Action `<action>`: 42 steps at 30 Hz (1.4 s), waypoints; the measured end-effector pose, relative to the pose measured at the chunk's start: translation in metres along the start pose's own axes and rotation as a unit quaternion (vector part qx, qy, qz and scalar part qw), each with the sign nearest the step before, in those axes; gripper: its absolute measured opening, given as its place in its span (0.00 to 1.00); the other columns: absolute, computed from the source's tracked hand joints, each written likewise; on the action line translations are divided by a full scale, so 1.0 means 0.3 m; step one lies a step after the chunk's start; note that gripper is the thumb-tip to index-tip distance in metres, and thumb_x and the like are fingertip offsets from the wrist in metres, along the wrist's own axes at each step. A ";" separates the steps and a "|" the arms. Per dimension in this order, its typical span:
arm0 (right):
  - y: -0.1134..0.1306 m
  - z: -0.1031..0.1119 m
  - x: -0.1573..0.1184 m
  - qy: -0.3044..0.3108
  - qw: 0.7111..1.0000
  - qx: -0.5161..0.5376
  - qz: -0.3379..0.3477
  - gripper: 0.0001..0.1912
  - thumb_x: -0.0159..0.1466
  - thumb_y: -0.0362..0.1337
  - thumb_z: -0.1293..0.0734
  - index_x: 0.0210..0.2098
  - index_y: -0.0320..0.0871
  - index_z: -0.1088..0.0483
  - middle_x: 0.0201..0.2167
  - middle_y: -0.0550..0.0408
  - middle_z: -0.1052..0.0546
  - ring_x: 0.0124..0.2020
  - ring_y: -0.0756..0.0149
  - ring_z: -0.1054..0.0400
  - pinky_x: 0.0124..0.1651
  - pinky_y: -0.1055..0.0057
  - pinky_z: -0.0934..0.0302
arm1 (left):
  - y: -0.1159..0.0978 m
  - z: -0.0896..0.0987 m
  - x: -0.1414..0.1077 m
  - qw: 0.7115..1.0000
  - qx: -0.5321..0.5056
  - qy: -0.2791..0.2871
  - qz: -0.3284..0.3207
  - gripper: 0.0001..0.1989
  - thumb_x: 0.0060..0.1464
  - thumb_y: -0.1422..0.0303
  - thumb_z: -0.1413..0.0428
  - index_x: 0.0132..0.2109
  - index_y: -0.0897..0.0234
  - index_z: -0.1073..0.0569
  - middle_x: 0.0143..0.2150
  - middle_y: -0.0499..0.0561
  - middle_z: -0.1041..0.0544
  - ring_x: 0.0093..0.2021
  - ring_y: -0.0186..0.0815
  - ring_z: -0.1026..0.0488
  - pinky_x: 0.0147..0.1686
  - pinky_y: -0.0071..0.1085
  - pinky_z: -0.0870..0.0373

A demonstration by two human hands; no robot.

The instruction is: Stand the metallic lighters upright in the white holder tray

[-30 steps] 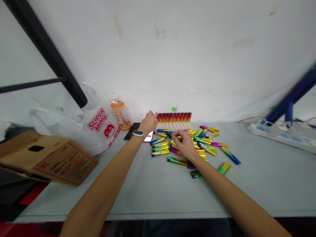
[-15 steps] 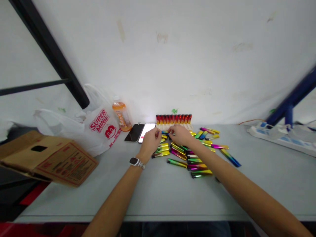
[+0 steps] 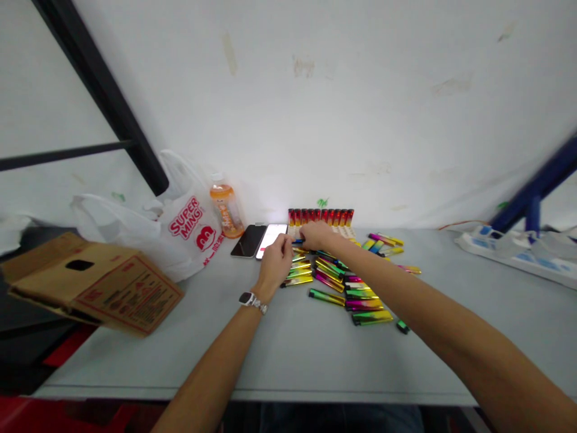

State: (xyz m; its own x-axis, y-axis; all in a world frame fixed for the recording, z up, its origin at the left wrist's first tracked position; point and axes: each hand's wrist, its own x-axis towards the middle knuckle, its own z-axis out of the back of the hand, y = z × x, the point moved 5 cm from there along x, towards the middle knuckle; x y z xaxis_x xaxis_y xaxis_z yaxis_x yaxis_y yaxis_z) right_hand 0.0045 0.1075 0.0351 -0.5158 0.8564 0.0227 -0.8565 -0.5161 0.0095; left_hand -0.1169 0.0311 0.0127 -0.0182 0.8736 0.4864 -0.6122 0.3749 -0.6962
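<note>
Just in front of a pale tray with holes (image 3: 342, 230), my two hands are close together. The fingers of my left hand (image 3: 276, 258) are pinched beside the lit phone; what they hold is hidden. My right hand (image 3: 316, 234) is closed at the tray's front left, and a blue lighter (image 3: 297, 242) shows at its fingertips, between the hands. A row of red lighters (image 3: 321, 216) stands upright along the tray's back. Shiny multicoloured lighters (image 3: 329, 273) lie loose below and right of my hands, some under my right forearm.
Left of my hands lie a dark phone (image 3: 249, 241) and a lit phone (image 3: 270, 238). Behind them stand an orange drink bottle (image 3: 226, 207) and a white plastic bag (image 3: 180, 240). An open cardboard box (image 3: 130, 294) is at the table's left; a power strip (image 3: 514, 255) lies far right.
My right hand has shifted slightly left and up, over the tray's front. My left hand stays nearly in place. The whole view has moved a little, and a green lighter end shows below my right forearm.
</note>
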 end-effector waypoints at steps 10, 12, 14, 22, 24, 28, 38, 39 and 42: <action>-0.133 0.058 -0.148 -0.235 0.923 0.305 0.010 0.10 0.61 0.42 0.34 0.31 0.42 0.32 0.32 0.52 0.26 0.33 0.64 0.33 0.38 0.69 0.40 | -0.045 -0.044 -0.028 0.995 -0.099 -0.001 0.002 0.13 0.65 0.62 0.54 0.41 0.63 0.28 0.26 0.45 0.30 0.25 0.31 0.32 0.26 0.26 0.39; -0.148 0.042 -0.215 -0.243 0.854 0.460 -0.022 0.13 0.62 0.47 0.36 0.31 0.43 0.35 0.28 0.56 0.28 0.30 0.66 0.34 0.35 0.69 0.39 | -0.067 -0.059 -0.026 0.993 -0.116 0.006 0.000 0.12 0.65 0.62 0.53 0.41 0.63 0.28 0.26 0.45 0.29 0.26 0.31 0.32 0.27 0.26 0.38; -0.139 0.011 -0.268 -0.219 0.759 0.611 -0.044 0.15 0.62 0.50 0.37 0.33 0.45 0.38 0.28 0.57 0.27 0.29 0.66 0.33 0.33 0.69 0.37 | -0.096 -0.072 -0.014 0.991 -0.132 0.004 -0.003 0.12 0.64 0.62 0.53 0.41 0.63 0.28 0.26 0.45 0.29 0.26 0.31 0.31 0.28 0.26 0.37; -0.074 -0.059 -0.371 -0.142 0.546 0.819 -0.101 0.12 0.55 0.44 0.36 0.37 0.47 0.38 0.18 0.67 0.40 0.15 0.74 0.51 0.18 0.77 0.56 | -0.191 -0.171 0.042 0.975 -0.222 -0.018 0.001 0.14 0.65 0.59 0.52 0.41 0.63 0.28 0.29 0.47 0.27 0.29 0.31 0.30 0.29 0.26 0.36; -0.069 -0.076 -0.389 -0.135 0.570 0.803 -0.108 0.13 0.57 0.49 0.38 0.31 0.46 0.38 0.16 0.68 0.46 0.14 0.75 0.58 0.17 0.77 0.65 | -0.183 -0.187 0.020 0.970 -0.239 -0.033 0.004 0.14 0.65 0.58 0.53 0.41 0.63 0.29 0.29 0.47 0.28 0.29 0.31 0.31 0.29 0.26 0.36; -0.076 -0.097 -0.414 -0.208 0.664 0.707 -0.127 0.26 0.60 0.59 0.38 0.20 0.45 0.42 0.14 0.66 0.49 0.15 0.75 0.57 0.18 0.74 0.64 | -0.173 -0.199 -0.035 0.974 -0.224 0.011 -0.004 0.15 0.65 0.57 0.52 0.39 0.62 0.29 0.28 0.46 0.29 0.28 0.31 0.33 0.29 0.26 0.37; -0.073 -0.081 -0.426 -0.330 0.743 0.565 -0.142 0.19 0.63 0.46 0.41 0.20 0.44 0.40 0.17 0.61 0.39 0.22 0.70 0.45 0.26 0.71 0.51 | -0.246 -0.190 -0.069 0.975 -0.216 0.042 -0.039 0.13 0.65 0.59 0.52 0.38 0.62 0.30 0.30 0.48 0.27 0.31 0.32 0.30 0.33 0.28 0.34; -0.072 -0.079 -0.426 -0.333 0.747 0.558 -0.140 0.17 0.63 0.45 0.41 0.21 0.44 0.39 0.18 0.61 0.37 0.23 0.69 0.44 0.26 0.72 0.50 | -0.246 -0.193 -0.071 0.974 -0.220 0.043 -0.036 0.13 0.65 0.59 0.52 0.38 0.62 0.30 0.31 0.48 0.27 0.31 0.33 0.29 0.34 0.28 0.33; -0.070 -0.078 -0.426 -0.333 0.758 0.545 -0.133 0.15 0.63 0.42 0.42 0.22 0.44 0.39 0.19 0.61 0.36 0.24 0.69 0.43 0.27 0.72 0.50 | -0.239 -0.196 -0.074 0.974 -0.220 0.042 -0.031 0.12 0.64 0.59 0.52 0.39 0.62 0.30 0.32 0.49 0.25 0.32 0.33 0.28 0.35 0.28 0.32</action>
State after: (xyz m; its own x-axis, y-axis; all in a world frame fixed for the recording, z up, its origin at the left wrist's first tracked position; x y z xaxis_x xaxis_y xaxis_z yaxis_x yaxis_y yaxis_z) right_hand 0.0879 0.0092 0.0086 0.1068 0.9224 0.3711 -0.2153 -0.3430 0.9143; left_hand -0.0262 0.0031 0.0209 0.0840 0.8606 0.5023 -0.2117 0.5080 -0.8350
